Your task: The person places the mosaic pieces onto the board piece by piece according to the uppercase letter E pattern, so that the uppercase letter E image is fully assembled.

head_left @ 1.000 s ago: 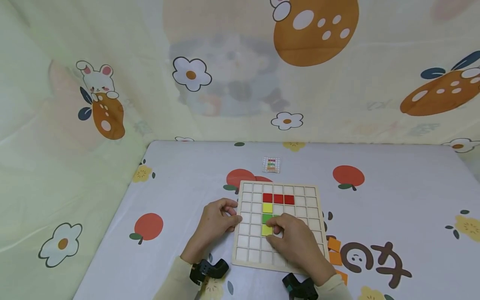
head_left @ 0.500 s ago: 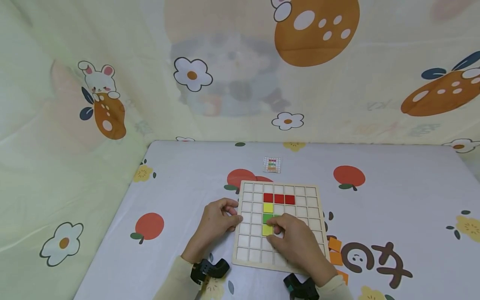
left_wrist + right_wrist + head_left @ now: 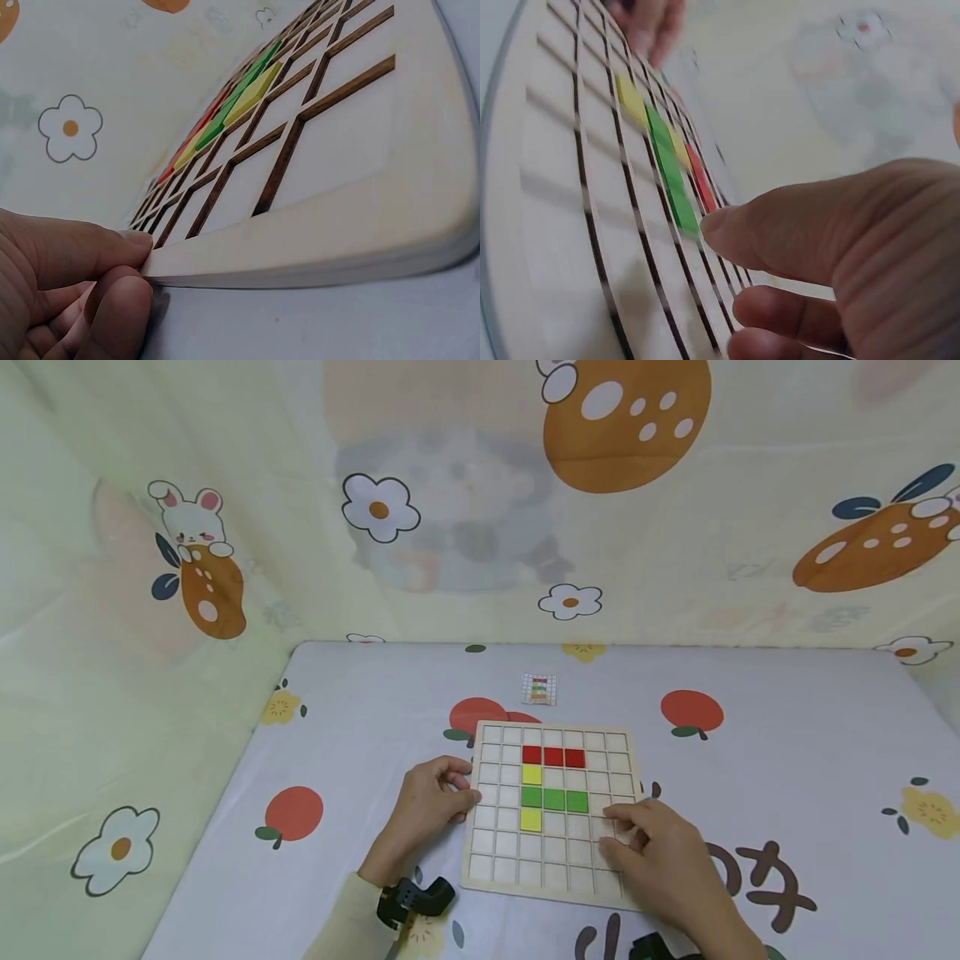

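Note:
A wooden grid board (image 3: 547, 897) lies on the table. It bears a row of three red tiles (image 3: 553, 757), a row of three green tiles (image 3: 553, 799), and one yellow tile (image 3: 531, 774) above and another yellow tile (image 3: 530, 820) below the green row's left end. My left hand (image 3: 431, 793) pinches the board's left edge; the left wrist view shows a fingertip (image 3: 136, 240) against the rim. Over the board's right side is my right hand (image 3: 667, 852), thumb and fingers apart with nothing visible between them.
Behind the board lies a small pattern card (image 3: 539, 689) with coloured squares on a grid. The tablecloth (image 3: 360, 710) is printed with fruit, flowers and dark lettering. A patterned fabric wall (image 3: 465, 568) stands at the back and left.
My right hand has moved right from the board's middle, uncovering the whole green row. The orange tiles beside the board are now out of sight behind that hand. My left hand stays put.

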Demonstrator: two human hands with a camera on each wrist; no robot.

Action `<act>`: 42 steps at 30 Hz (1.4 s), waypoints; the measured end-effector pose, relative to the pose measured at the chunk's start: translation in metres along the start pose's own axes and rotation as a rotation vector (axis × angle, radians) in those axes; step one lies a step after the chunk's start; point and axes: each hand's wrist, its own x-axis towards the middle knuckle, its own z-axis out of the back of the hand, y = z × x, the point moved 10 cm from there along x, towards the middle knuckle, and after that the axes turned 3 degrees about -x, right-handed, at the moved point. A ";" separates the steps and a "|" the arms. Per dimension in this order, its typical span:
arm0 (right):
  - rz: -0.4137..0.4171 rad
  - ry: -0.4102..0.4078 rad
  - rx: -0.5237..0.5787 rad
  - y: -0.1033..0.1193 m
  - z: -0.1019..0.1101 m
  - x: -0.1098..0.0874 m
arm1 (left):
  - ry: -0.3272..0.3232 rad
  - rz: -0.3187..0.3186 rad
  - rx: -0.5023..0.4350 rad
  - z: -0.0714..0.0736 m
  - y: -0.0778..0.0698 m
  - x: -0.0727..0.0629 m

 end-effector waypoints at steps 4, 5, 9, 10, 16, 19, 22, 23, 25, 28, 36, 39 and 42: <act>-0.061 -0.010 -0.032 -0.034 0.013 -0.007 | 0.008 -0.017 -0.005 -0.001 -0.001 0.000; -0.076 -0.008 -0.040 -0.041 0.014 -0.008 | 0.010 -0.019 -0.006 -0.001 -0.001 0.001; -0.085 0.001 -0.055 -0.063 0.019 -0.015 | 0.016 -0.025 -0.014 -0.001 -0.001 0.000; -0.081 0.001 -0.057 -0.066 0.019 -0.017 | 0.016 -0.026 -0.016 -0.001 -0.001 0.000; -0.084 0.024 -0.002 -0.076 0.019 -0.028 | 0.012 -0.022 -0.021 0.000 -0.001 -0.001; -0.153 0.071 0.032 -0.084 0.013 -0.038 | 0.012 -0.021 -0.021 0.000 -0.001 -0.001; -0.204 0.102 0.048 -0.090 0.007 -0.048 | 0.011 -0.022 -0.021 0.000 -0.001 -0.001; -0.215 0.109 0.049 -0.091 0.005 -0.052 | 0.012 -0.021 -0.022 0.000 -0.002 -0.001; -0.238 0.131 0.055 -0.095 0.001 -0.056 | 0.012 -0.020 -0.021 0.000 -0.001 -0.001; -0.273 0.179 0.045 -0.099 -0.005 -0.059 | 0.012 -0.021 -0.017 0.001 -0.001 -0.001; -0.287 0.211 -0.008 -0.100 -0.010 -0.059 | 0.004 -0.013 -0.004 0.001 0.000 0.000; -0.289 0.207 -0.013 -0.100 -0.010 -0.059 | 0.001 -0.009 0.001 0.001 0.001 0.000; -0.288 0.207 -0.018 -0.100 -0.010 -0.060 | 0.003 -0.012 0.000 0.000 0.001 0.001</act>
